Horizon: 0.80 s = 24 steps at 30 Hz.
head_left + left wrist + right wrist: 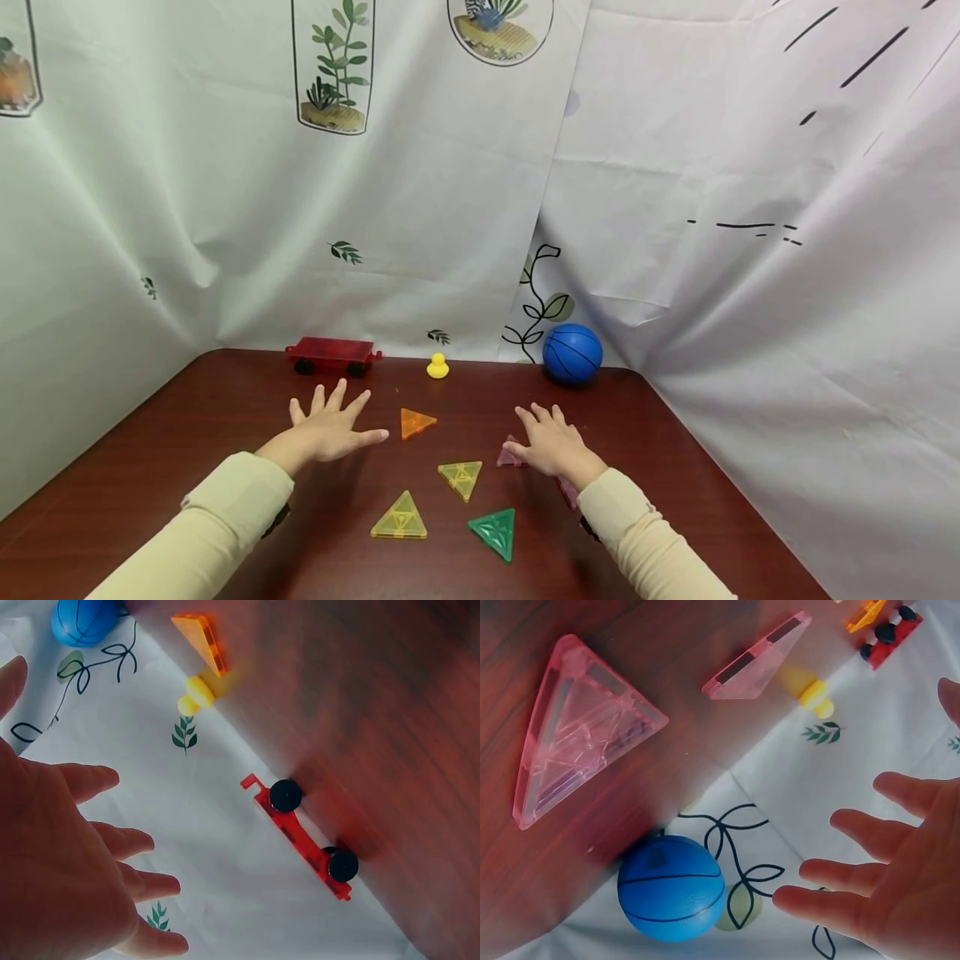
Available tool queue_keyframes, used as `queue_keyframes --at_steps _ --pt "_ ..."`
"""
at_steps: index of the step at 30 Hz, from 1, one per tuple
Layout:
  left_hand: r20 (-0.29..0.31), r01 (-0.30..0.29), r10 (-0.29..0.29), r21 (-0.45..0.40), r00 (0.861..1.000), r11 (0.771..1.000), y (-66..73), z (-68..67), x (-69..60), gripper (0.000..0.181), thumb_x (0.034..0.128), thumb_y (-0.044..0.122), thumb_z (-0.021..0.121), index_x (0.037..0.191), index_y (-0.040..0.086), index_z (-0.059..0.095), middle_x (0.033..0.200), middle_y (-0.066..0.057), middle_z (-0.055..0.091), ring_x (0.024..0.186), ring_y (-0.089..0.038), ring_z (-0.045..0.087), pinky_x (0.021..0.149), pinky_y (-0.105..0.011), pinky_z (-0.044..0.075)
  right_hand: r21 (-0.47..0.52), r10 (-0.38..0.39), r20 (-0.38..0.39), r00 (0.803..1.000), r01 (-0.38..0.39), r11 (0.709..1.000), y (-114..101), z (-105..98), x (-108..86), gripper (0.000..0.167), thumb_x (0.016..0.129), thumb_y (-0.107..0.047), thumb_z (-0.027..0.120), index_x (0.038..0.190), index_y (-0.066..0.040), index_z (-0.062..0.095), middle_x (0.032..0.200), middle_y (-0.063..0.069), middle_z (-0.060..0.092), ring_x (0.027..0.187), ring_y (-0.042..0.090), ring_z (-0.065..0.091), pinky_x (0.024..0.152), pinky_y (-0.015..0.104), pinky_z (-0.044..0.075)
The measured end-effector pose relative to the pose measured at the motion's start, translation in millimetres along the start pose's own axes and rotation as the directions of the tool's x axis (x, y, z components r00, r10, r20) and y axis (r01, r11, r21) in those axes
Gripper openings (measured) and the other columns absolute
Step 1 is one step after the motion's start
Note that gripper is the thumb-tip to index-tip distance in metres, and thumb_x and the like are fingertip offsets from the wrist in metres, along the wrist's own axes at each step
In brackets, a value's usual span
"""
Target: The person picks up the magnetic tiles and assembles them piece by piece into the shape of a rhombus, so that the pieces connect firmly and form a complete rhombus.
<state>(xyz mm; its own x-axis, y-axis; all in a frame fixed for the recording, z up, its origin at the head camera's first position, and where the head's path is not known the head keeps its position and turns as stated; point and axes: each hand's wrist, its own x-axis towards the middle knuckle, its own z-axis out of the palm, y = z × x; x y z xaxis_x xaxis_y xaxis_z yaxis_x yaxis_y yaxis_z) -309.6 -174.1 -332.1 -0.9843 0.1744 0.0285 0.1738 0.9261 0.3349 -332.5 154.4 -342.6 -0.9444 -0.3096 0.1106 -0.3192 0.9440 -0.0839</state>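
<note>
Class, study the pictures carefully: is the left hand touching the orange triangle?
Apart. The head view shows a narrow strip of bare tabletop between the left hand and the orange triangle.

Texts, labels, brands, numbers, signs: none legible. Tiles (401,521): no readable lettering. Cart (333,352): the same. Duck (438,367): the same. Ball (572,354): dark seam lines only, no maker's name to be read. Cloth (442,208): printed plants, leaf sprigs, a vine and loose black strokes; none forms a readable letter or figure.
</note>
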Motion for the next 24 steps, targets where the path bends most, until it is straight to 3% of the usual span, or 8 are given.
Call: queue_keyframes --at_steps 13,24 --pt "0.034 -0.035 0.034 0.037 0.999 0.999 13.5 19.1 -2.6 0.088 0.0716 0.064 0.051 0.137 0.010 0.026 0.140 -0.026 0.005 0.121 -0.051 -0.001 0.083 -0.065 -0.012 0.038 -0.042 -0.013 0.999 0.043 0.998 -5.2 13.1 5.1 0.062 0.080 -0.049 0.053 0.129 -0.011 0.042 0.129 0.014 0.038 0.117 0.037 0.031 0.083 0.052 0.035" --pt "0.067 -0.053 0.051 0.028 0.996 0.998 24.3 35.3 -6.7 0.080 0.0746 0.053 0.057 0.137 0.012 0.028 0.141 -0.023 0.007 0.122 -0.050 0.002 0.086 -0.065 -0.006 0.027 -0.070 0.024 0.997 0.069 0.997 -20.6 21.8 7.3 0.063 0.080 -0.050 0.053 0.128 -0.011 0.043 0.126 0.013 0.040 0.114 0.034 0.035 0.083 0.050 0.036"
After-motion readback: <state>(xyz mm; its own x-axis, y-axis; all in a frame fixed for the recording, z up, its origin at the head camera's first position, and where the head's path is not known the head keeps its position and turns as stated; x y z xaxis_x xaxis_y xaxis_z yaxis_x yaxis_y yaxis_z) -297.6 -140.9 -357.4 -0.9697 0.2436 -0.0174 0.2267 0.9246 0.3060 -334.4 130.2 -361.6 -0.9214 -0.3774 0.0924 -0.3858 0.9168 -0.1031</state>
